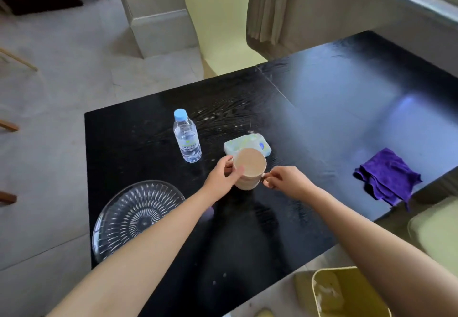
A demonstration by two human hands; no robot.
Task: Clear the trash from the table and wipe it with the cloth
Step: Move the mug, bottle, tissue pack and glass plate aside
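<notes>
A beige mug (250, 168) stands mid-table on the black table (334, 108). My left hand (221, 178) wraps the mug's left side, thumb at the rim. My right hand (285, 180) pinches the mug's handle on its right side. Behind the mug lies a pale tissue pack (250, 142). A purple cloth (389, 176) lies crumpled at the table's right edge. White crumbs and smears dot the tabletop beyond the pack. A yellow bin (347, 292) sits on the floor at bottom right, with trash inside.
A clear water bottle (187, 140) with a blue cap stands left of the mug. A cut-glass plate (133, 217) lies at the table's near-left corner. A pale yellow chair (220, 24) is at the far side, another seat (436, 232) at right.
</notes>
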